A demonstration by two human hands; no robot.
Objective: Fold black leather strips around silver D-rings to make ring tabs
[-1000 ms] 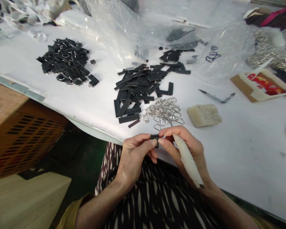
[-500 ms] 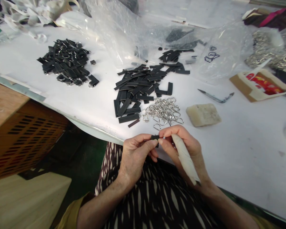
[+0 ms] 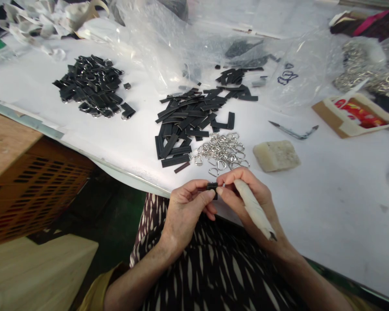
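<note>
My left hand (image 3: 186,205) and my right hand (image 3: 246,196) meet at the table's near edge, both pinching a small folded black strip (image 3: 212,186). The right hand also grips a white paper-wrapped tool (image 3: 254,209) that slants back over the wrist. Just beyond the fingers lies a heap of silver D-rings (image 3: 223,151). To its left is a pile of flat black strips (image 3: 188,119). Far left on the table sits a pile of black strips fitted with rings (image 3: 90,84).
A pale waxy block (image 3: 276,155) and metal tweezers (image 3: 293,131) lie right of the rings. A cardboard box with red contents (image 3: 356,114) and bags of metal rings (image 3: 369,69) are at the far right. Clear plastic bags (image 3: 188,43) cover the back. An orange crate (image 3: 35,190) stands below left.
Both hands have shifted slightly up and kept pinching the black strip; the white tool's rear tip has swung a little. Nothing else moved.
</note>
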